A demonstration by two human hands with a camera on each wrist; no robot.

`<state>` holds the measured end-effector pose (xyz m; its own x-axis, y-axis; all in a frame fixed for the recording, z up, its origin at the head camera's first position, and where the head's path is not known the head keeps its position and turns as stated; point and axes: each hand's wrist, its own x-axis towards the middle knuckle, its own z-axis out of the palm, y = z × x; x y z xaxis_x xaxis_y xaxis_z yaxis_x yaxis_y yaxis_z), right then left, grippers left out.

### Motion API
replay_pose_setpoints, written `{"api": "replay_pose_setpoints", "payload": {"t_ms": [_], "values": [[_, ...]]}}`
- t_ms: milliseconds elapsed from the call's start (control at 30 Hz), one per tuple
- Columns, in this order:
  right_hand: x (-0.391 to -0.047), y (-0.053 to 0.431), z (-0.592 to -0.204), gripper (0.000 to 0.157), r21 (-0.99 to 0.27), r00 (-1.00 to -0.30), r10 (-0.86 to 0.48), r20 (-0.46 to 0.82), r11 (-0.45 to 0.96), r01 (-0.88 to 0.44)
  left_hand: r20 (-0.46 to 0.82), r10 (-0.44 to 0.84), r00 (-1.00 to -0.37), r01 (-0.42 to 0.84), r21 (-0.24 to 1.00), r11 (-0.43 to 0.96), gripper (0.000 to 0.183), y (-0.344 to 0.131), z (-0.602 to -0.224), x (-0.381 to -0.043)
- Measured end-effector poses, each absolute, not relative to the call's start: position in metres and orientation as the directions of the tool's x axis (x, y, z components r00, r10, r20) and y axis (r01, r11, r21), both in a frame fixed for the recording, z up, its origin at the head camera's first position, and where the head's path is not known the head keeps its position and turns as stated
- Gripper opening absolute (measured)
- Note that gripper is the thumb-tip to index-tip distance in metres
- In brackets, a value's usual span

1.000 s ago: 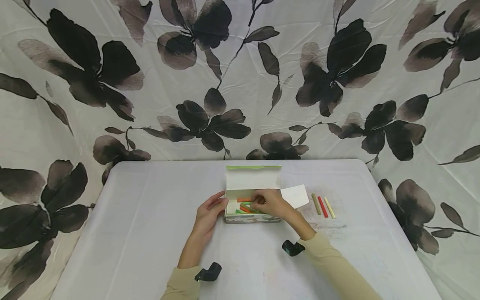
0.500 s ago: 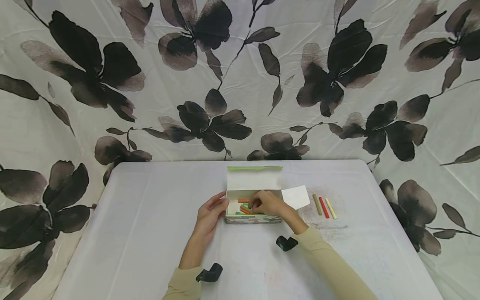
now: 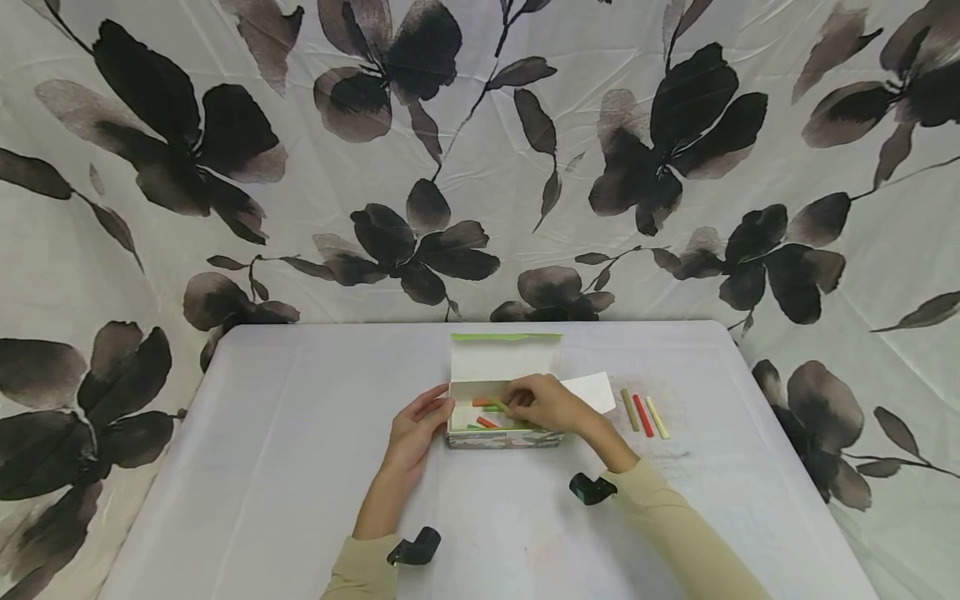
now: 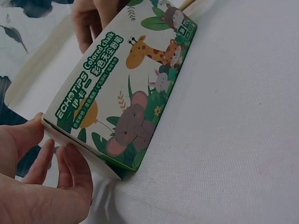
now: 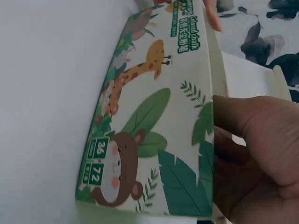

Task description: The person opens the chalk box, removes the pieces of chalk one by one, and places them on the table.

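An open cardboard box of colored chalk (image 3: 504, 442) stands near the far middle of the table, its lid raised at the back. My left hand (image 3: 415, 429) holds the box's left end, with the thumb at its upper corner in the left wrist view. Inside the box, my right hand (image 3: 546, 403) pinches a yellow-green chalk stick (image 3: 497, 405). An orange chalk stick (image 3: 483, 402) and a red-orange one (image 3: 487, 422) lie in the box to the left of those fingers. The front wall hides the right fingertips in the right wrist view.
Right of the box, an olive chalk stick (image 3: 629, 410), a red one (image 3: 642, 416) and a pale yellow one (image 3: 657, 417) lie side by side. The box's white side flap (image 3: 592, 392) sticks out toward them. A floral cloth (image 3: 420, 125) hangs behind the white table (image 3: 300, 467).
My right hand shifts slightly within the box, and a yellow-green chalk stick now shows at its fingertips. Fewer orange sticks are visible at the front. My left hand keeps its place.
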<state>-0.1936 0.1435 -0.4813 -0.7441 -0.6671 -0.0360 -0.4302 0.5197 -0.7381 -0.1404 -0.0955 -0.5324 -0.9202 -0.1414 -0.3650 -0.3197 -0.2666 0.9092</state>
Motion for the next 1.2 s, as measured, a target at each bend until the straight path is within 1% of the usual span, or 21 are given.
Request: {"api": "replay_pose_setpoints", "payload": {"t_ms": [133,267,600,767,1200], "values": [[-0.191,0.151,-0.475,0.013,-0.735,-0.774,-0.633,-0.007,0.528,-0.425,-0.37,-0.138,-0.919,-0.327,0.91,-0.256,0.044,-0.096,-0.532,-0.141],[-0.19,0.159,-0.472,0.013,-0.76,-0.809,-0.588,-0.004,0.527,-0.38,-0.368,-0.139,-0.919,-0.327,0.912,-0.248,0.044,-0.097,-0.533,-0.141],[-0.19,0.19,-0.461,0.022,-0.835,-0.877,-0.479,0.041,0.466,-0.293,-0.372,-0.14,-0.918,-0.332,0.911,-0.243,0.044,-0.096,-0.533,-0.141],[-0.189,0.207,-0.454,0.027,-0.858,-0.91,-0.415,0.019,0.461,-0.228,-0.372,-0.14,-0.918,-0.331,0.911,-0.246,0.043,-0.096,-0.533,-0.141],[-0.185,0.256,-0.451,0.041,-0.899,-0.956,-0.29,-0.045,0.429,-0.088,-0.36,-0.135,-0.923,-0.317,0.911,-0.263,0.044,-0.096,-0.531,-0.14]]}}
